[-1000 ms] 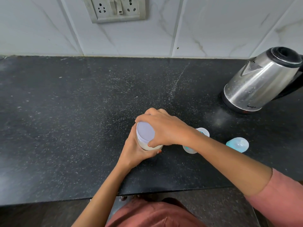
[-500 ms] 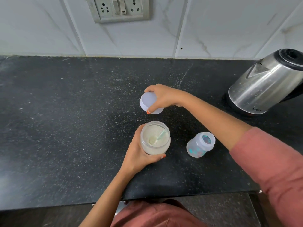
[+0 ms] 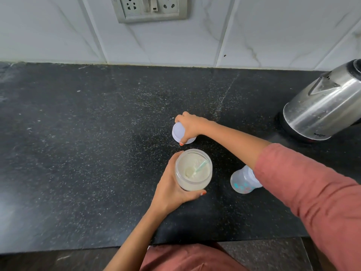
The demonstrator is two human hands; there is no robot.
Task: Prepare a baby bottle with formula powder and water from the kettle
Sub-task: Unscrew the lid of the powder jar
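Observation:
My left hand (image 3: 169,189) grips the side of a clear jar of formula powder (image 3: 193,170) standing open on the black counter. A small scoop with a pale green handle (image 3: 196,170) lies in the powder. My right hand (image 3: 192,127) holds the jar's white lid (image 3: 178,133) on the counter just behind the jar. The clear baby bottle (image 3: 242,180) with coloured dots stands to the right of the jar, partly hidden by my right sleeve. The steel kettle (image 3: 324,106) sits on its base at the right edge.
A tiled wall with a socket plate (image 3: 150,8) rises behind the black counter (image 3: 78,153). The counter's front edge runs below my arms.
The lid came off the jar. My right hand carried it back and set it down on the counter behind the jar. My left hand kept hold of the jar.

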